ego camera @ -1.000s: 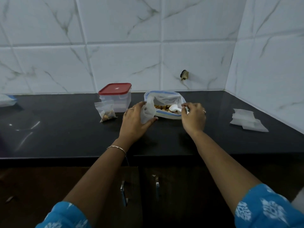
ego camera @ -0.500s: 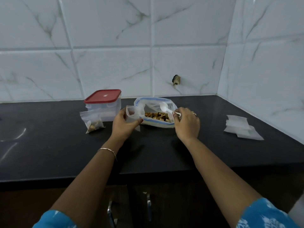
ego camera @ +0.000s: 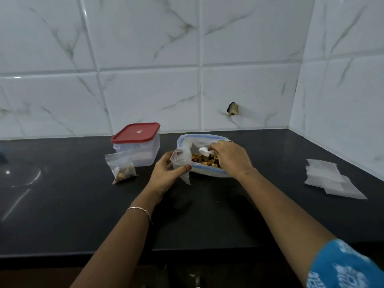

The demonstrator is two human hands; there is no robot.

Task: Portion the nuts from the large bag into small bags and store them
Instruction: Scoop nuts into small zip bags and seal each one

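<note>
On the black countertop (ego camera: pixel 62 204), the large zip bag (ego camera: pixel 199 140) lies open with its mouth toward me; I take it as the reference point. Mixed nuts (ego camera: pixel 202 160) fill its lower part. The right hand (ego camera: pixel 230 157) is inside the bag mouth, fingers pinched on the handle of a white plastic spoon (ego camera: pixel 204 151) above the nuts. Just left of the bag, the left hand (ego camera: pixel 164 177) grips an empty small bag (ego camera: pixel 180 163), thumb and fingers clamped on its sides, mouth upward. Farther left stands a filled small bag (ego camera: pixel 121 168), touching a clear container with a red lid (ego camera: pixel 136 135). Well right of the bag lie spare small bags (ego camera: pixel 328 178).
</note>
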